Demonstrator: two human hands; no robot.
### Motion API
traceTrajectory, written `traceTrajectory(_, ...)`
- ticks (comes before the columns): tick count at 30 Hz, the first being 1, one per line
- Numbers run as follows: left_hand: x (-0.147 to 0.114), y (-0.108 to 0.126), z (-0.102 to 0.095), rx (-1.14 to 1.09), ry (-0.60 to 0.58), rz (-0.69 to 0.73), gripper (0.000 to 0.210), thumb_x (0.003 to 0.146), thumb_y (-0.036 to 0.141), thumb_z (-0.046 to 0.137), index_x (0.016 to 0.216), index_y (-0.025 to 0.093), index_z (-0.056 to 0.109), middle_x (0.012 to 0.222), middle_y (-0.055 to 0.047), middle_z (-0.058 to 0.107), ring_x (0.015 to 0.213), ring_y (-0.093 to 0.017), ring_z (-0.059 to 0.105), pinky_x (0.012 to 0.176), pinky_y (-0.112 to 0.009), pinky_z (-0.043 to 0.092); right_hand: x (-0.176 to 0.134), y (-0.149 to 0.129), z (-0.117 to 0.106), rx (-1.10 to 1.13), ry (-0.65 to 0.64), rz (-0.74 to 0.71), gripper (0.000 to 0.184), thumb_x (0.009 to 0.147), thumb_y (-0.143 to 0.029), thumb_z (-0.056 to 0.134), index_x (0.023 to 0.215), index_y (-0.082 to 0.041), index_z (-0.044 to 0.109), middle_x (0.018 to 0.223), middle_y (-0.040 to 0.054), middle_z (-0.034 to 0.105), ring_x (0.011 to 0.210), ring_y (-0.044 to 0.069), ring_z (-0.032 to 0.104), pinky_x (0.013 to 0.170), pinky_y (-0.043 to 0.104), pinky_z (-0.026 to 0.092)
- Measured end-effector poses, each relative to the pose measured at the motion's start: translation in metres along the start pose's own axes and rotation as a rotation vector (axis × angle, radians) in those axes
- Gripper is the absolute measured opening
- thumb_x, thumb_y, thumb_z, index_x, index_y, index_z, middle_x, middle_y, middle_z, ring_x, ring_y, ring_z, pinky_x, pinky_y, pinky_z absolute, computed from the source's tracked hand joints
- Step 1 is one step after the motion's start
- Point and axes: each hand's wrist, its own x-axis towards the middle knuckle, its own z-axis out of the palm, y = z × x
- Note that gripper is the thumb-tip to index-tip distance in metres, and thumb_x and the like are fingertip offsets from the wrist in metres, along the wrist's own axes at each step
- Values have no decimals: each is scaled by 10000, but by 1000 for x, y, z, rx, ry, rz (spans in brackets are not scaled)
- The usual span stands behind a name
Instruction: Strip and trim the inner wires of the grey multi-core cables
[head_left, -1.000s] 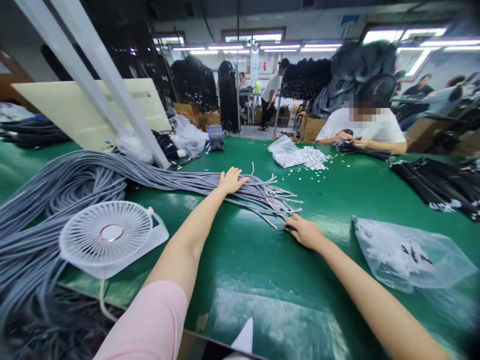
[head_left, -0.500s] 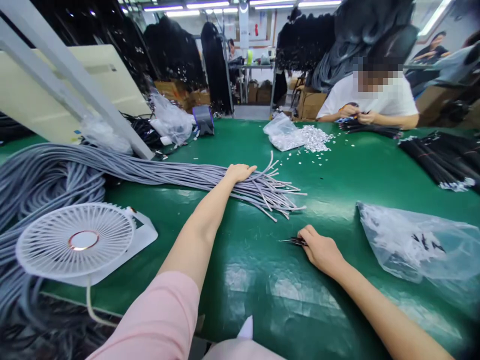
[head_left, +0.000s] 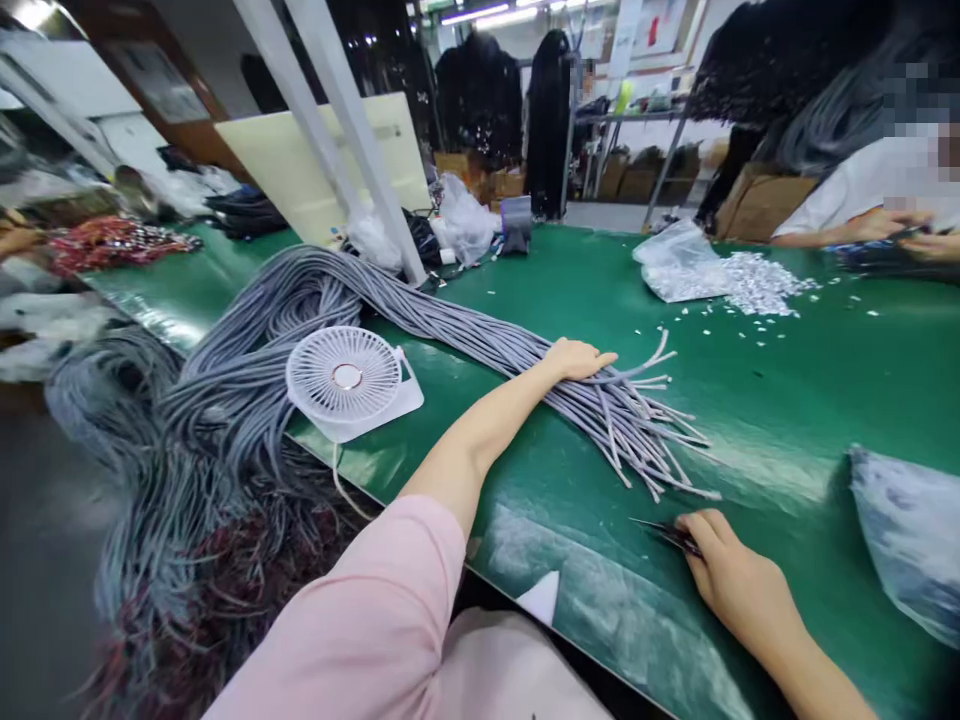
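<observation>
A thick bundle of grey cables (head_left: 480,335) runs across the green table, its pale cut ends fanned out to the right. My left hand (head_left: 576,360) lies over the bundle close to those ends, closed around upper strands; some fingertips are hidden. One cable curves up and away beyond the fingers. In my right hand (head_left: 739,575), low on the right, is a slim pointed metal tool (head_left: 675,536), dark at the grip and tweezers-like. Its tip points left, apart from the cable ends, just above the table.
A white fan (head_left: 346,378) stands left of my arm, beside the coiled cables hanging over the table edge. Small white pieces (head_left: 761,283) spill from a plastic bag (head_left: 679,262) farther back. Another clear bag (head_left: 911,545) lies right. A co-worker's hands (head_left: 900,225) are at the far right.
My view has swung left, so the table's contents appear farther right and more hanging cable shows. My left hand stays on the bundle; my right hand still holds the tool.
</observation>
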Motion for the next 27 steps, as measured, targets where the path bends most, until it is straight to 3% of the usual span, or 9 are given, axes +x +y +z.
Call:
traceTrajectory(5, -9, 17, 8, -59, 169, -28, 475, 918, 538, 407, 855, 199, 735, 991, -129, 733, 941, -225, 665, 854, -397, 417, -12, -3, -1, 29, 26, 3, 163, 914, -229, 405, 997, -227, 545, 1006, 30, 613, 540, 107, 610, 362, 200, 403)
traceTrajectory(9, -48, 35, -6, -105, 432, -9, 271, 916, 404, 506, 1022, 223, 677, 1146, -120, 672, 1095, -217, 592, 896, -382, 417, -16, -3, -2, 30, 87, 21, 180, 932, -262, 392, 1026, -216, 538, 1026, 39, 621, 664, 141, 654, 369, 206, 438)
traceTrajectory(11, -98, 30, -22, -127, 582, 75, 325, 903, 437, 525, 1152, 242, 599, 1236, -91, 619, 1181, -194, 532, 983, -364, 399, -16, 0, -2, 48, 84, -10, 176, 929, -279, 404, 1009, -218, 549, 1001, 32, 626, 671, 139, 658, 351, 191, 430)
traceTrajectory(13, -166, 7, -42, -162, 977, 179, 382, 887, 485, 535, 1163, 222, 560, 1184, -96, 619, 1171, -223, 533, 1033, -426, 379, -15, 3, -2, 58, 74, -24, 174, 927, -291, 411, 989, -226, 561, 989, 22, 627, 651, 131, 655, 337, 183, 420)
traceTrajectory(16, -273, -57, -65, -91, 1443, -144, 440, 879, 512, 523, 1216, 232, 478, 1246, -94, 537, 1229, -245, 477, 1084, -466, 324, -12, 7, -1, 57, 66, -12, 183, 929, -298, 411, 989, -232, 571, 998, 14, 628, 636, 130, 650, 338, 195, 424)
traceTrajectory(18, -325, -108, -69, -84, 1490, -436, 596, 839, 573, 545, 1307, 239, 388, 1348, -111, 454, 1287, -272, 429, 1094, -492, 308, -10, 8, 0, 74, 51, -19, 179, 921, -310, 429, 979, -234, 580, 987, 11, 630, 631, 132, 650, 335, 199, 425)
traceTrajectory(20, -354, -153, -62, -182, 1418, -596, 736, 777, 638, 584, 1344, 230, 351, 1383, -147, 432, 1314, -299, 413, 1084, -493, 328, -8, 9, 1, 91, 31, -32, 180, 912, -328, 446, 965, -236, 591, 980, 9, 632, 621, 132, 648, 326, 197, 420)
traceTrajectory(23, -362, -192, -44, -439, 1232, -538, 858, 707, 729, 584, 1352, 206, 367, 1324, -169, 508, 1263, -298, 491, 1063, -453, 385, -7, 8, 1, 88, 22, -22, 200, 912, -343, 443, 963, -231, 601, 990, 15, 631, 628, 141, 649, 330, 209, 425)
traceTrajectory(27, -344, -201, -30, -581, 1302, -471, 833, 627, 730, 656, 1222, 163, 522, 1175, -155, 623, 1123, -288, 599, 999, -423, 460, -8, 5, -1, 83, 12, -1, 205, 909, -336, 446, 964, -223, 608, 1001, 24, 631, 643, 150, 651, 341, 218, 426)
